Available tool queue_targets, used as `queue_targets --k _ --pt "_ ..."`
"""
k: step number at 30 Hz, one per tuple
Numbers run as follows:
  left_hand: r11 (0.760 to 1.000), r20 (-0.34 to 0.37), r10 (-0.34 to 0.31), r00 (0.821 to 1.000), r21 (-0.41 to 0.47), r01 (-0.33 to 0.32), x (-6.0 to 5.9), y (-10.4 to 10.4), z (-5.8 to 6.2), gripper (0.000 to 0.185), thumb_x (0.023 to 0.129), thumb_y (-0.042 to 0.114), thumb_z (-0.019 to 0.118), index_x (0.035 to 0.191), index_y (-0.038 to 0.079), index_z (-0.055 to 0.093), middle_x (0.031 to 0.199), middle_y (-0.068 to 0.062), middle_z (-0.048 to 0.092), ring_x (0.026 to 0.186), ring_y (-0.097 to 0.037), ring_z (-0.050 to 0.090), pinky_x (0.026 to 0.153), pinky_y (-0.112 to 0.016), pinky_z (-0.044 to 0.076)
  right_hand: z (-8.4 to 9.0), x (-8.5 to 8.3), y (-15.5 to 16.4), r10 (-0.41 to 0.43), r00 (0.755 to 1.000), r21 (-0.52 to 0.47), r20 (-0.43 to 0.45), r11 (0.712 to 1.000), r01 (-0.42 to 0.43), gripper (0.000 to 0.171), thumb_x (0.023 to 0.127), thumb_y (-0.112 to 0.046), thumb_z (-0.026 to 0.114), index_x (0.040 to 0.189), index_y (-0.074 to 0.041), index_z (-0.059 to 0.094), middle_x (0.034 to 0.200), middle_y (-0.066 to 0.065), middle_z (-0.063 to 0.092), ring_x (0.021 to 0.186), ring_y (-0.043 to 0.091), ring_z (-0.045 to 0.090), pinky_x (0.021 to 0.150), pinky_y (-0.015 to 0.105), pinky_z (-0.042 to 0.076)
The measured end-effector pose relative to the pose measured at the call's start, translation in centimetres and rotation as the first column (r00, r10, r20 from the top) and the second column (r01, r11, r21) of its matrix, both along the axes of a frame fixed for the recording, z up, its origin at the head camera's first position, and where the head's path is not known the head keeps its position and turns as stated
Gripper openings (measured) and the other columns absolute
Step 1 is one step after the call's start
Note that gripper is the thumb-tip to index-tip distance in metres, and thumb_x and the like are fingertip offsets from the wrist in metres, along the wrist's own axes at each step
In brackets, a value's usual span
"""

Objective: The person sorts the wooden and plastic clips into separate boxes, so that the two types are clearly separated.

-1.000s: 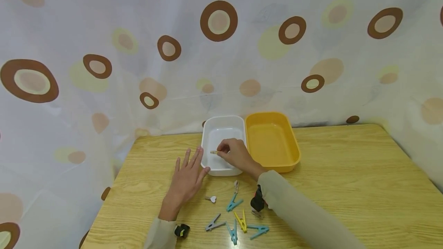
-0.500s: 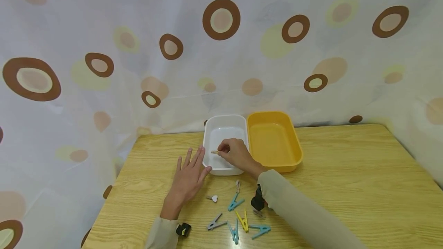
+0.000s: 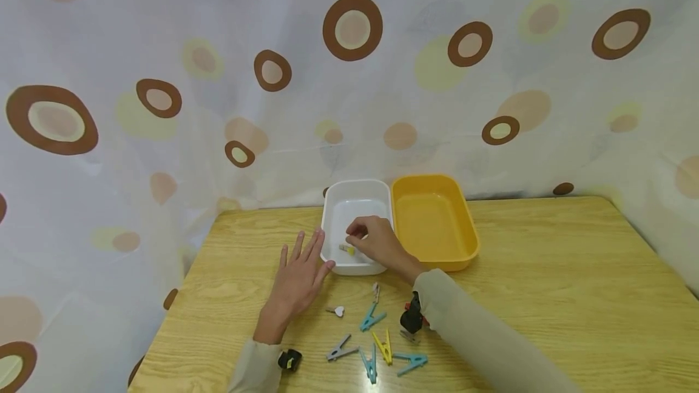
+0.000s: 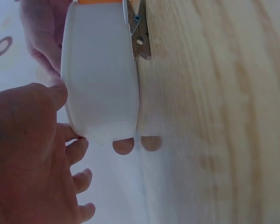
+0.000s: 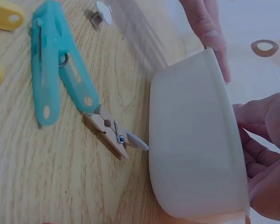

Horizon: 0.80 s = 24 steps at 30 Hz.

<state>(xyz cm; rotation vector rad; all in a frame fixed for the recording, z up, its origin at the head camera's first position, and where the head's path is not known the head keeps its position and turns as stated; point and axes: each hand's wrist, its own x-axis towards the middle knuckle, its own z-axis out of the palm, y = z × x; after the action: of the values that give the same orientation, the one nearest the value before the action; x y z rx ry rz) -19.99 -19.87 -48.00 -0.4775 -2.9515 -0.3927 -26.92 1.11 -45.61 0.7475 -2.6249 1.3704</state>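
Two hands work at a white tray [image 3: 357,199] that sits on a wooden table [image 3: 546,272], touching a yellow tray [image 3: 434,220] on its right. The right hand [image 3: 377,241] hovers over the white tray with fingers curled; a small wooden peg with a yellow tip [image 3: 347,249] lies just beside its fingertips inside the tray, and whether they touch it I cannot tell. The left hand [image 3: 297,278] lies flat on the table, fingers straight and spread, thumb against the tray's near-left corner. Near the tray's front wall lies a small wooden clothespin [image 5: 113,133], then a teal peg [image 3: 371,319], a heart-topped clip [image 3: 335,312], and further grey, yellow and teal pegs [image 3: 377,353] closer to the table edge.
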Motion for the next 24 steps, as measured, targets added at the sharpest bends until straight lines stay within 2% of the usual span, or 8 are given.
queue_targets --k 6,11,24 --pt "1.000 -0.009 0.000 1.000 -0.009 0.000 -0.1 -0.1 0.0 0.068 0.111 0.048 0.037 0.165 0.009 0.021 0.168 -0.007 0.024 0.155 -0.037 0.016 0.120 -0.066 0.013 0.9 1.0 1.1 -0.009 1.000 -0.007 -0.017 1.000 0.009 0.011 0.091 -0.007 0.077 0.100 0.000 0.076 0.089 0.002 0.073 0.081 0.015 0.068 0.076 0.033 0.058" --pt "1.000 -0.009 0.001 1.000 -0.016 -0.001 -0.1 -0.2 0.0 0.068 0.111 0.048 0.036 0.165 0.009 0.020 0.168 -0.007 0.023 0.155 -0.037 0.016 0.120 -0.066 0.014 1.7 2.0 2.1 -0.017 1.000 -0.053 0.003 0.998 0.017 0.010 0.092 -0.010 0.077 0.101 -0.004 0.076 0.092 0.002 0.073 0.082 0.014 0.067 0.076 0.031 0.058" --pt "1.000 -0.001 -0.003 1.000 -0.007 0.003 -0.1 -0.1 0.0 0.069 0.111 0.048 0.036 0.165 0.010 0.019 0.169 -0.006 0.021 0.156 -0.035 0.012 0.120 -0.065 0.014 1.8 5.0 5.4 -0.043 0.998 -0.089 -0.035 0.995 0.040 0.012 0.092 -0.011 0.078 0.104 -0.010 0.076 0.093 -0.004 0.073 0.083 0.011 0.067 0.072 0.029 0.057"
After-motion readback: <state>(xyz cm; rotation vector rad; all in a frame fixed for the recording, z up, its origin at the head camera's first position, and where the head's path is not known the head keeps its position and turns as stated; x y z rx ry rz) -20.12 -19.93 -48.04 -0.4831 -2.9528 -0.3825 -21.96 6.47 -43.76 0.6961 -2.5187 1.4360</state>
